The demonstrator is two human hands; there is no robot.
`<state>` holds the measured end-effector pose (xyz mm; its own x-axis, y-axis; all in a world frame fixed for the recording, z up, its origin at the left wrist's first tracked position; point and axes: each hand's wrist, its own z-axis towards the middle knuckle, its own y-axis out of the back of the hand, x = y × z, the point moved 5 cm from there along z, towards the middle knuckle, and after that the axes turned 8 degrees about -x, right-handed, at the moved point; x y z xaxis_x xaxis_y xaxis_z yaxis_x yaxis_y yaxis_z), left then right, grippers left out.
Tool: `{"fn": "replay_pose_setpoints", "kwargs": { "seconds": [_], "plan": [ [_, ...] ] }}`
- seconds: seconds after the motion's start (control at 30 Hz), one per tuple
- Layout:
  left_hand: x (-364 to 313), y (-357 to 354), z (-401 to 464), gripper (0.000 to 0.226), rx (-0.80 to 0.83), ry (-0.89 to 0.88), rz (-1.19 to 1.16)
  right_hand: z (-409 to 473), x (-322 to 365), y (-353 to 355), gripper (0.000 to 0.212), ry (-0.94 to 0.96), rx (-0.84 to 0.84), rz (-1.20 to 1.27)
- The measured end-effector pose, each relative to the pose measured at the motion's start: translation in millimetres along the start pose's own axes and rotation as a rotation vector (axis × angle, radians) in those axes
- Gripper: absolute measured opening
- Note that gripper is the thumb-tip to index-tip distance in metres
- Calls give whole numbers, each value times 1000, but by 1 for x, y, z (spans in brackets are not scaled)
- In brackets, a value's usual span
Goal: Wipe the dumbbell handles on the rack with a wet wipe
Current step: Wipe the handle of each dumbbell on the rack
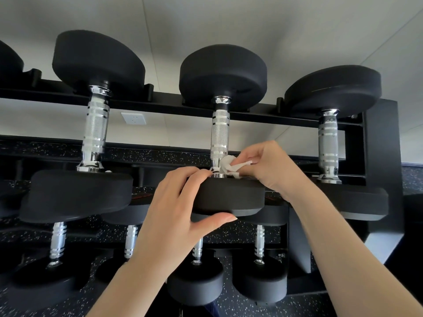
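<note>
The right hand (267,165) curls its fingers (249,156) narrowly round a crumpled white wet wipe (231,167), pinching it against the lower end of the chrome handle (220,136) of the middle dumbbell, just where the handle meets the near black weight head (229,194). The left hand (174,213) grips that same weight head: its fingers (192,177) bend over the head's upper face beside the handle base, and its thumb (219,219) presses against the underside edge. Both forearms reach up from the bottom of the view.

The middle dumbbell lies on the upper tier of a black rack (251,117), its far head (223,74) resting on the back rail. A left dumbbell (95,126) and a right dumbbell (328,143) lie beside it on the same tier, each apart from it, with knurled chrome handles. On the lower tier, smaller dumbbells (196,280) stand in a row below the hands. A white wall socket (133,118) shows on the pale wall behind the rack, between the left and middle handles. Black speckled flooring (240,305) lies beneath.
</note>
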<state>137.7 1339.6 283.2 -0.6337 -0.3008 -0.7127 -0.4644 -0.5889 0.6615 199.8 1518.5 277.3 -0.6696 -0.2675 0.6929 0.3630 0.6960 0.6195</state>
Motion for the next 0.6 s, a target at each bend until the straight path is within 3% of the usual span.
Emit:
{"fn": "replay_pose_setpoints", "kwargs": {
  "seconds": [0.2, 0.6],
  "plan": [
    [1, -2, 0, 66, -11, -13, 4, 0, -9, -7, 13, -105, -109, 403],
    [-1, -1, 0, 61, -15, -33, 29, 34, -1, -5, 8, -72, -245, 655]
  ]
}}
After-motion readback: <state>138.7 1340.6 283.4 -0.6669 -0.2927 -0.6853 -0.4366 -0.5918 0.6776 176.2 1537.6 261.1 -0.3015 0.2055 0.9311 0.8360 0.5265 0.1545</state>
